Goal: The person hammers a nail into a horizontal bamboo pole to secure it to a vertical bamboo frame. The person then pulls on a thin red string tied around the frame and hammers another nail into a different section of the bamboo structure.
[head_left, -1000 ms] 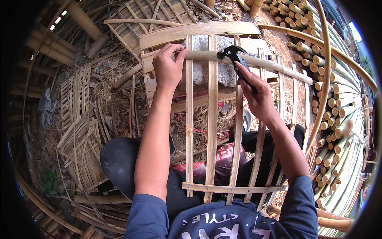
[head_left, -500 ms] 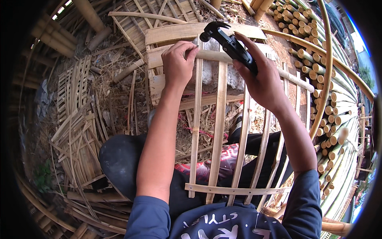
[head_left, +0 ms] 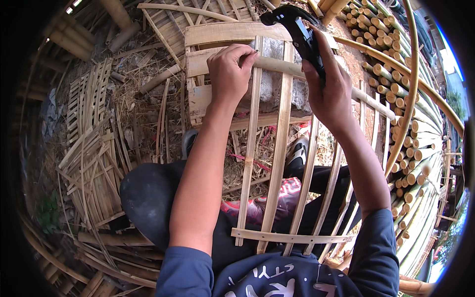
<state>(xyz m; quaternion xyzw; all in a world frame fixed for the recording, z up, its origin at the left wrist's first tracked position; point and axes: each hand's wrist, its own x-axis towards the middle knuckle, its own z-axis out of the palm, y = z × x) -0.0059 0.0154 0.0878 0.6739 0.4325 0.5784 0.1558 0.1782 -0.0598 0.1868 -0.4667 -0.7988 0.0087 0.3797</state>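
Note:
My left hand (head_left: 230, 67) pinches a tiny dark nail (head_left: 256, 51) between thumb and fingertips, where the leftmost slat crosses a round bamboo rod (head_left: 282, 66). A black claw hammer (head_left: 300, 37) is gripped in my right hand (head_left: 329, 86), its head raised beyond and to the right of the nail, apart from it. Below both hands a bamboo slat frame (head_left: 272, 163) slopes from the rod toward my lap. Its near ends are joined by a flat crosspiece (head_left: 292, 238). A rough grey block (head_left: 279, 84) lies beneath the rod.
Wide bamboo boards (head_left: 217, 34) surround the grey block. A stack of cut bamboo poles (head_left: 410, 143) fills the right side. Split strips and a woven panel (head_left: 89, 99) lie on the left among straw. A long bent bamboo pole (head_left: 411, 74) arches past on the right.
The hammer and my right hand have risen slightly, away from me. My left hand stays at the slat joint with its pinch. The whole view has shifted a little.

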